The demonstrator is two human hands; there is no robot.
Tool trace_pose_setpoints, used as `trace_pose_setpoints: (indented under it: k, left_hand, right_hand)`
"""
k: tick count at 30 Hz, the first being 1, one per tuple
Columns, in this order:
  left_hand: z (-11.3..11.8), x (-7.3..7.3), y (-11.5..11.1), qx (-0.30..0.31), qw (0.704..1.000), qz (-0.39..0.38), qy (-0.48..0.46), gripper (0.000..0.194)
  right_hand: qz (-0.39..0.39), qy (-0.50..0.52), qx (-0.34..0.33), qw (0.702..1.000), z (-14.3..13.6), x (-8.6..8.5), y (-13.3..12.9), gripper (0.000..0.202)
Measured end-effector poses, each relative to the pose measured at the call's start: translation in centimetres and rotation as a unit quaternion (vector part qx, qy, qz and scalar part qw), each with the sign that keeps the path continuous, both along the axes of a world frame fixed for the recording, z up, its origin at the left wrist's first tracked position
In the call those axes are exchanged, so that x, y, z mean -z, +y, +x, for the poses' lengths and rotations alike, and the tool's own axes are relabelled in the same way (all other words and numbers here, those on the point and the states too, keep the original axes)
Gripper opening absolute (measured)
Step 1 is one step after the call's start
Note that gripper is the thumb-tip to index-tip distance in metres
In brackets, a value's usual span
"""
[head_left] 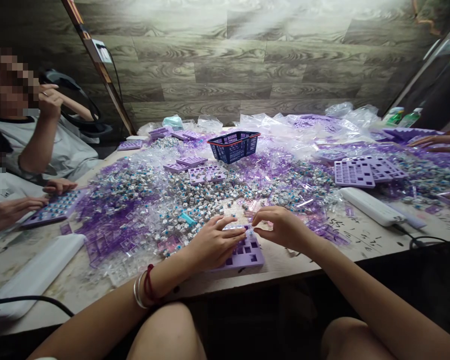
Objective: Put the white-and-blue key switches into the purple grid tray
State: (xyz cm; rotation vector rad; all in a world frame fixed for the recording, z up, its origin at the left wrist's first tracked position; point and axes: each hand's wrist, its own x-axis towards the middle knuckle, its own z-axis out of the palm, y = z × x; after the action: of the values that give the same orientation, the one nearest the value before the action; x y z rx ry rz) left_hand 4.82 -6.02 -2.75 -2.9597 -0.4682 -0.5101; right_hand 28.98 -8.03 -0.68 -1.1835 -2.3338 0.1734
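Observation:
A purple tray with square holes [253,257] lies near the table's front edge. My left hand [215,242] rests over its left part, fingers stretched out to the right and covering much of it. At the tray's far right corner hovers my right hand [283,227], its fingers curved and a gap showing between thumb and forefinger. A small pale piece [249,232] sits between the two hands' fingertips, too blurred to name. Just beyond is a heap of small white pieces with blue tops [198,200], resembling keyboard switches. A light-blue strip [188,218] lies on the heap.
A dark basket [234,147] stands behind the heap. More purple trays [354,172] lie to the right, by a white lamp-like bar [373,207]; another white bar [41,275] is at left. Co-workers' hands [17,210] work at both sides. Clear plastic bags [266,125] line the back.

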Motion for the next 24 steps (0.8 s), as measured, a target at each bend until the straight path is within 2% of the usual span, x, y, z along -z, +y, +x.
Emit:
trace_pose_setpoints:
  k: [24]
  left_hand:
    - [0.06, 0.40, -0.03, 0.001, 1.000, -0.003, 0.001, 0.032]
  right_hand:
    - [-0.001, 0.011, -0.020, 1.000, -0.20, 0.16, 0.03, 0.007]
